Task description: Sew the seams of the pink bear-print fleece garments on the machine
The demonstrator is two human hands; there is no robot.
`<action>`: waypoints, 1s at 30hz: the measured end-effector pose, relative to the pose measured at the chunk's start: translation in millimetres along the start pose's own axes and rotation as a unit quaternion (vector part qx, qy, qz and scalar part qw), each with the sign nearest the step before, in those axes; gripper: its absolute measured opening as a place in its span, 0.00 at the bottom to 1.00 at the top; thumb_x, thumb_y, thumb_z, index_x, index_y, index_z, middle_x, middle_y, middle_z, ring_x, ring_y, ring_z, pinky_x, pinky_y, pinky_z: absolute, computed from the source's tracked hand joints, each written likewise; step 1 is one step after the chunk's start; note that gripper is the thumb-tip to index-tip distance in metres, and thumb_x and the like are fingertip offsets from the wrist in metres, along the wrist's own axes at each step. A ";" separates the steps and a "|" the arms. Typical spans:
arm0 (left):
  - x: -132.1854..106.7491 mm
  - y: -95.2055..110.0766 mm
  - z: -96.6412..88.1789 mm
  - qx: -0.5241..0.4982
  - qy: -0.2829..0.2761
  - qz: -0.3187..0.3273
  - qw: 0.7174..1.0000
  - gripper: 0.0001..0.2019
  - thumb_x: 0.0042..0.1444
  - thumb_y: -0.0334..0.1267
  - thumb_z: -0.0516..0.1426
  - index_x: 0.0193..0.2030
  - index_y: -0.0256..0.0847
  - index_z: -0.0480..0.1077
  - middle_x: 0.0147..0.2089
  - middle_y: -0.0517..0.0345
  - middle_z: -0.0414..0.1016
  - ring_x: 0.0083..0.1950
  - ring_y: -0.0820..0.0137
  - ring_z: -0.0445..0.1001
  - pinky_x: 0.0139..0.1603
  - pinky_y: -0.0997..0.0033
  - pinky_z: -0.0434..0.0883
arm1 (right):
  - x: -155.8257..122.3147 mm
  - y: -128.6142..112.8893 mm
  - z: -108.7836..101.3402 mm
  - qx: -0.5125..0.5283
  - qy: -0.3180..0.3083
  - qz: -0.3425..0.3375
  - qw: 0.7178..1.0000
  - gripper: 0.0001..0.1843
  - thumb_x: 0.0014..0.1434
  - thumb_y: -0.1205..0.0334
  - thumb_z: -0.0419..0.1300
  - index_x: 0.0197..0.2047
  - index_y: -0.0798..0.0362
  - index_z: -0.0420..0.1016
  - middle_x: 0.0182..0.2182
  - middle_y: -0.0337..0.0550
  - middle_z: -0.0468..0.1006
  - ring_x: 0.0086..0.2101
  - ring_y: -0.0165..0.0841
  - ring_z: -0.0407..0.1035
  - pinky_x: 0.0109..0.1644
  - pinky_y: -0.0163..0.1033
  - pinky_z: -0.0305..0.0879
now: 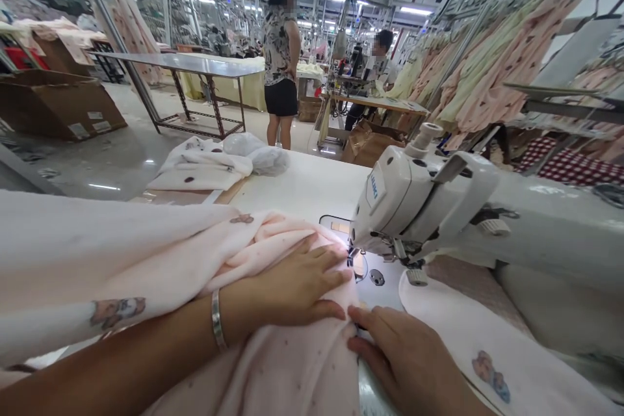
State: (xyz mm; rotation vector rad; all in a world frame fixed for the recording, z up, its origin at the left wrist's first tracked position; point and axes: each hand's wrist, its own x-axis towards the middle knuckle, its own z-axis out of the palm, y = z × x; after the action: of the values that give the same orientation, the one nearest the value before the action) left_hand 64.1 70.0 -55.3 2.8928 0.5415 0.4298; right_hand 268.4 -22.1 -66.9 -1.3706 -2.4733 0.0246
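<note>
My left hand (292, 286) lies flat, fingers stretched out, on the bunched pale pink fabric (229, 253), pressing it down just left of the sewing machine's needle (351, 259). A silver bangle is on that wrist. My right hand (400, 351) sits at the fabric's near edge in front of the needle, thumb and fingers closed on the cloth's edge. The white sewing machine (429, 201) head stands right above the needle plate. A white fabric piece with a small printed figure (490, 374) lies to the right of my right hand.
A pile of white cloth and a plastic bag (219, 159) lies at the table's far side. Beyond, one person stands (280, 58) at a long table and another sits (375, 65) at a sewing station. Hanging garments (492, 65) fill the right; cardboard boxes (58, 101) stand at left.
</note>
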 end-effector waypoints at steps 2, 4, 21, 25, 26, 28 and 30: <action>1.3 0.8 3.9 0.004 0.007 0.044 0.999 0.11 0.63 0.42 0.50 0.42 0.39 0.69 0.47 0.53 0.69 0.48 0.65 0.65 0.53 0.62 0.60 | -1.3 -1.3 0.2 -0.011 0.031 -0.020 0.999 0.10 0.64 0.60 0.49 0.46 0.52 0.67 0.26 0.38 0.72 0.24 0.32 0.66 0.27 0.36 0.56; 2.2 1.0 5.1 0.004 0.001 0.076 0.997 0.09 0.64 0.34 0.48 0.39 0.39 0.69 0.41 0.56 0.70 0.42 0.68 0.65 0.48 0.67 0.63 | -1.8 -4.9 -1.4 -0.014 0.059 -0.050 0.997 0.10 0.64 0.62 0.48 0.40 0.52 0.70 0.23 0.38 0.69 0.22 0.32 0.62 0.26 0.36 0.51; 12.8 -35.5 3.0 -0.050 -0.018 0.085 0.995 0.13 0.64 0.31 0.47 0.50 0.42 0.69 0.53 0.55 0.68 0.52 0.69 0.65 0.54 0.68 0.64 | 18.7 8.8 -7.7 -0.062 0.026 -0.069 0.995 0.17 0.65 0.62 0.46 0.27 0.53 0.69 0.19 0.36 0.63 0.21 0.29 0.54 0.26 0.38 0.41; 23.2 -52.8 3.7 -0.054 0.016 0.099 0.994 0.13 0.64 0.30 0.46 0.46 0.40 0.71 0.50 0.53 0.70 0.51 0.69 0.66 0.53 0.68 0.64 | 27.7 21.5 -2.6 -0.067 0.019 -0.043 0.997 0.17 0.65 0.60 0.45 0.29 0.52 0.70 0.20 0.36 0.64 0.21 0.28 0.56 0.24 0.37 0.40; 25.1 -55.1 3.8 -0.054 0.018 0.103 0.993 0.13 0.64 0.30 0.46 0.45 0.40 0.71 0.49 0.53 0.71 0.50 0.69 0.67 0.53 0.68 0.64 | 28.2 23.4 -0.6 -0.068 0.021 -0.035 0.997 0.17 0.65 0.60 0.45 0.31 0.52 0.71 0.21 0.36 0.65 0.21 0.28 0.56 0.24 0.36 0.41; 27.5 -57.1 3.2 -0.052 0.014 0.107 0.993 0.13 0.65 0.30 0.45 0.44 0.40 0.71 0.46 0.54 0.71 0.49 0.70 0.67 0.52 0.69 0.64 | 28.0 25.8 2.8 -0.069 0.030 -0.024 0.997 0.16 0.65 0.60 0.45 0.34 0.51 0.73 0.21 0.36 0.65 0.21 0.28 0.57 0.23 0.36 0.41; 28.1 -55.7 1.2 -0.045 0.005 0.097 0.994 0.13 0.65 0.31 0.45 0.44 0.41 0.71 0.47 0.54 0.71 0.49 0.70 0.67 0.52 0.69 0.64 | 26.9 26.6 3.9 -0.069 0.039 -0.020 0.997 0.16 0.65 0.59 0.46 0.36 0.50 0.73 0.22 0.36 0.67 0.21 0.28 0.59 0.24 0.35 0.44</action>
State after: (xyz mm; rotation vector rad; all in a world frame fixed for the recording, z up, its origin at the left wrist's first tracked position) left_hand 71.4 131.8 -61.3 2.8684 0.2364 0.4822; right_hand 276.0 15.1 -67.9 -1.3492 -2.4762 -0.2092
